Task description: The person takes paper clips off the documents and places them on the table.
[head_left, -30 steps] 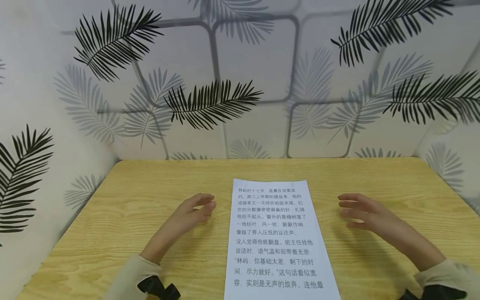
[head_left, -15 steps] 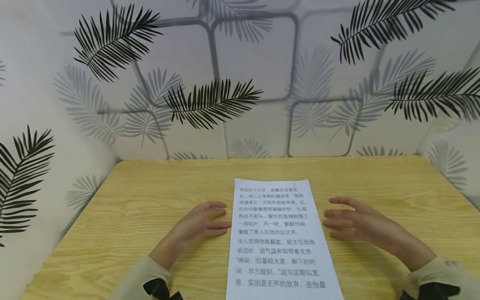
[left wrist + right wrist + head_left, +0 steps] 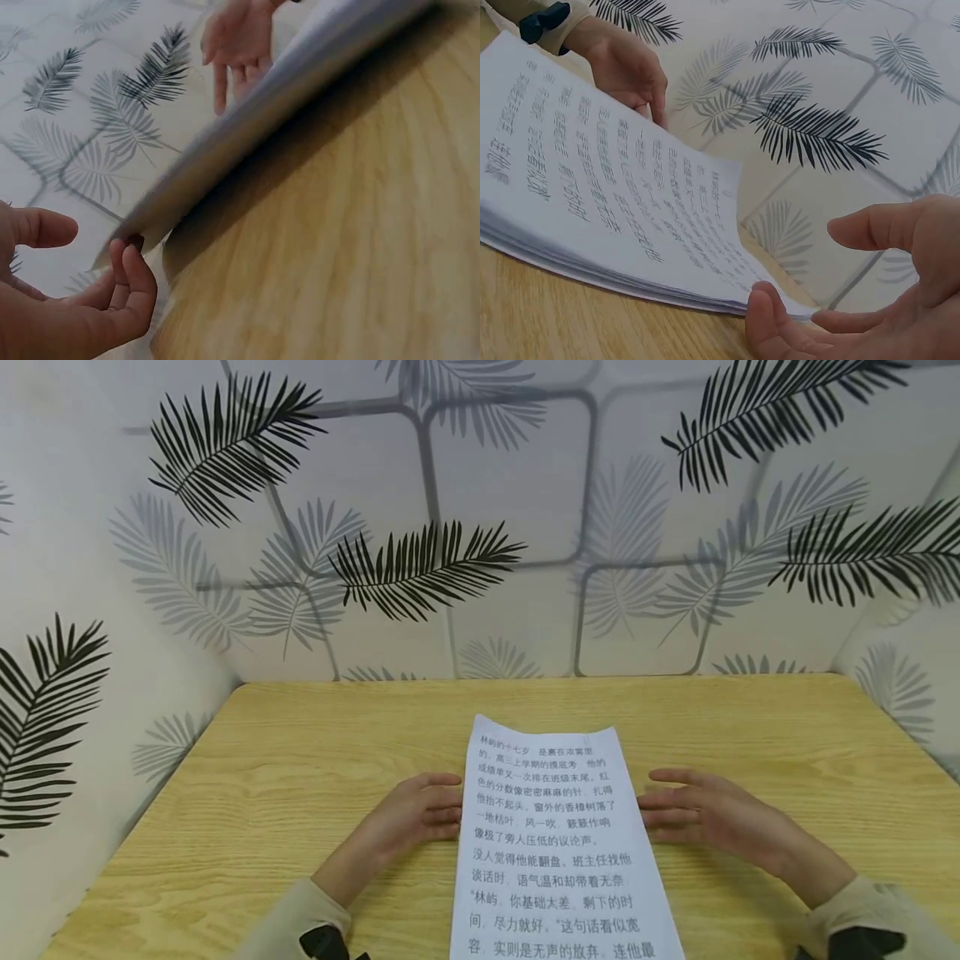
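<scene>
A thick stack of printed paper (image 3: 555, 835) lies on the wooden table, its far edge bowed with both corners curling up. At its left edge is my left hand (image 3: 408, 814), fingertips right at the sheets. My right hand (image 3: 720, 818) meets the opposite edge, fingers extended and partly tucked against it. In the left wrist view, my left fingers (image 3: 135, 289) bend at the lower corner of the raised stack, thumb held apart. The right wrist view shows layered sheets (image 3: 630, 202) with my right fingertips (image 3: 761, 304) at their corner and that thumb lifted away.
The wooden table (image 3: 315, 735) extends around the stack on both sides. Behind it stands a pale wall (image 3: 510, 477) patterned with dark and grey leaves. Each wrist wears a black strap (image 3: 324, 941) over a beige sleeve (image 3: 296, 922).
Both hands have moved inward from either side to the stack's edges. The stack's far edge, flatter before, now bows with its corners raised.
</scene>
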The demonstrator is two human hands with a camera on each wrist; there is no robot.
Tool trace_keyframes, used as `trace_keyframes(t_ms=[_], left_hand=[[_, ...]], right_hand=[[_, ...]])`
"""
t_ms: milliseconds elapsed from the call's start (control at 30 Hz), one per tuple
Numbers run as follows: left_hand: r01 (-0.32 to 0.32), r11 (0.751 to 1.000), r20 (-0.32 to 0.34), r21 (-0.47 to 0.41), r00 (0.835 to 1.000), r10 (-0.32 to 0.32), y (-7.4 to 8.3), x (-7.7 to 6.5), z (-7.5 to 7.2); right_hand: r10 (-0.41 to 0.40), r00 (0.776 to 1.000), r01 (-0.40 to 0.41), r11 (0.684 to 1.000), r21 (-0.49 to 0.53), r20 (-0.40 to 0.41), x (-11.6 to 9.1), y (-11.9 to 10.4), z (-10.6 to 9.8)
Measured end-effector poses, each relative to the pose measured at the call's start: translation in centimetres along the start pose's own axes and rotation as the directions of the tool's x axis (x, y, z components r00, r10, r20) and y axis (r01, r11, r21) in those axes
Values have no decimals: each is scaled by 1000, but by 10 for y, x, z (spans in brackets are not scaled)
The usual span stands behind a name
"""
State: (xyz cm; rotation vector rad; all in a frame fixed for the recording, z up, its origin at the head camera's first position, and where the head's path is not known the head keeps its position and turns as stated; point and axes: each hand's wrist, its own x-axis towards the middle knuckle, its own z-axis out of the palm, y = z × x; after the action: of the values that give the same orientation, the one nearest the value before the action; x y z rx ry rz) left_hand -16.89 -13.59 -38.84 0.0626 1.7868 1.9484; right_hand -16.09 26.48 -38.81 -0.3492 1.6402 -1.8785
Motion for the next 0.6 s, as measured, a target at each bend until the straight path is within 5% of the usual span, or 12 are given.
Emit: trace_keyframes(t_ms=[133, 367, 600], left_hand=[[-71, 975, 31, 211, 997, 66, -4, 1, 4], [-211, 863, 89, 459, 977, 192, -5, -1, 9], [-279, 822, 64, 497, 956, 286, 3, -3, 11]], right_hand=[[10, 1000, -11, 993, -116, -14, 2, 2, 7], [34, 999, -38, 979, -201, -24, 10, 2, 21], [39, 992, -83, 913, -400, -117, 15, 1, 31]])
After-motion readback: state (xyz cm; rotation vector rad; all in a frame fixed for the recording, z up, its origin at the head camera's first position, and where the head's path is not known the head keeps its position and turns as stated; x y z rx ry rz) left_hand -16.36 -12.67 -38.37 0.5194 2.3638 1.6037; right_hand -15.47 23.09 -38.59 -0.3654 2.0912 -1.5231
